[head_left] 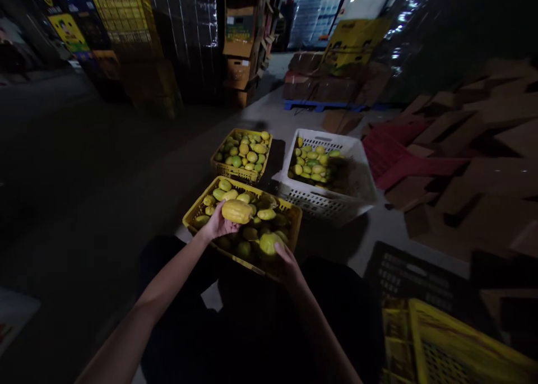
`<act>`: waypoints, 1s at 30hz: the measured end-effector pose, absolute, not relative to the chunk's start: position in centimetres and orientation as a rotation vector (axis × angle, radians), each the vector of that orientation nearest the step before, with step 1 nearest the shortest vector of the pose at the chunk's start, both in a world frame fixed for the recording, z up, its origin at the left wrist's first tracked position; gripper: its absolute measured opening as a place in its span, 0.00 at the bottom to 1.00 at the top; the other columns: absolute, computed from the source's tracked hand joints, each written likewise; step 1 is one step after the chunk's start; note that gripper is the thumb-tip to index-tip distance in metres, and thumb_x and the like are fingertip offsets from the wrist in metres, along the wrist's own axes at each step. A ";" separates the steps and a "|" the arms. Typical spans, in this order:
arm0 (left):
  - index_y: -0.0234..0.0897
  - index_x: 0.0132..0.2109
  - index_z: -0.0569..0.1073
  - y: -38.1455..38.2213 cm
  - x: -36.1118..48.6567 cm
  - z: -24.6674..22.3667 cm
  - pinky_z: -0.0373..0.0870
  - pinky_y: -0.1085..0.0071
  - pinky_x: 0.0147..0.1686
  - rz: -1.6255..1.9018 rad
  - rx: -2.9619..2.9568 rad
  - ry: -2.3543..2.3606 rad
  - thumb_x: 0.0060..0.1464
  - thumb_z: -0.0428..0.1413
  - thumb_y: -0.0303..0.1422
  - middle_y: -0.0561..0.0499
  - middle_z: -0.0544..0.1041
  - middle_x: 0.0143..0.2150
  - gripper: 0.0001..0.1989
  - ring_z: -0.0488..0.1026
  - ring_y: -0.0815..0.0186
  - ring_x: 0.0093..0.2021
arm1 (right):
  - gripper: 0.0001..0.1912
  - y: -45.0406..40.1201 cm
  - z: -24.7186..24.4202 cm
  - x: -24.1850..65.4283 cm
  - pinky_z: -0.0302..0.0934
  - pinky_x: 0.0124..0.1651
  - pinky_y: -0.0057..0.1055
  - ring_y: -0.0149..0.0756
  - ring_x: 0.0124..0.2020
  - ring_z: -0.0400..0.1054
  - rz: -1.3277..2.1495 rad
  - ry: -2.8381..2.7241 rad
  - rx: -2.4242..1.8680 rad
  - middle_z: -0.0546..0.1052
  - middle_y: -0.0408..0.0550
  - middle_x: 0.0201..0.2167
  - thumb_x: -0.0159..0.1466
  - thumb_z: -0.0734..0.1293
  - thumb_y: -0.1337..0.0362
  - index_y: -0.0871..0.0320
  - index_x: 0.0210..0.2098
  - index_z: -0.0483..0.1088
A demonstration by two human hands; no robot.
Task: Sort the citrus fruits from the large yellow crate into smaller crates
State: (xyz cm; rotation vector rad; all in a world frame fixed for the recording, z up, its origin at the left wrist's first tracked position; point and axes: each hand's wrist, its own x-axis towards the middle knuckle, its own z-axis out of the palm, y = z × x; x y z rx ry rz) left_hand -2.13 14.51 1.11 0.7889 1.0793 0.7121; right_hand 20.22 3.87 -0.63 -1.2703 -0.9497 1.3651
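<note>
Held up in my left hand (pixel 222 221) is a large, oblong yellow lemon (pixel 237 211), its skin looking ridged. The fingers curl under it. My right hand (pixel 288 260) grips a greener, lumpy lemon (pixel 269 243), thumb on its right side. Both hands are above a yellow plastic crate (pixel 199 202) between my knees. Yellow and green lemons fill it, many of them in shadow.
Behind it stands a second yellow crate (pixel 241 174) of lemons. To its right is a white crate (pixel 357 171), partly filled with lemons. Cardboard boxes (pixel 474 204) and a red plastic object (pixel 395 154) are piled right. Another yellow crate (pixel 441 339) is at lower right.
</note>
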 end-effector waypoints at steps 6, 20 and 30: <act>0.34 0.59 0.71 11.9 -0.6 3.3 0.76 0.58 0.50 0.851 0.747 1.048 0.65 0.36 0.57 0.39 0.82 0.46 0.36 0.79 0.55 0.49 | 0.25 7.8 3.3 19.3 0.65 0.25 0.34 0.35 0.22 0.67 1.524 -0.849 -1.073 0.77 0.44 0.32 0.54 0.75 0.45 0.51 0.45 0.72; 0.36 0.51 0.73 17.4 3.8 7.5 0.73 0.57 0.53 0.993 1.490 0.864 0.33 0.76 0.43 0.46 0.79 0.47 0.38 0.77 0.56 0.47 | 0.31 16.7 7.8 22.8 0.68 0.57 0.45 0.48 0.51 0.73 0.878 -1.256 -1.074 0.78 0.48 0.48 0.49 0.79 0.50 0.51 0.48 0.70; 0.44 0.54 0.73 18.6 4.7 7.1 0.65 0.52 0.63 1.437 1.888 0.936 0.49 0.70 0.42 0.42 0.68 0.57 0.26 0.66 0.51 0.63 | 0.30 16.0 6.7 22.6 0.70 0.49 0.43 0.46 0.47 0.71 0.765 -1.274 -1.058 0.74 0.47 0.46 0.52 0.79 0.51 0.50 0.49 0.67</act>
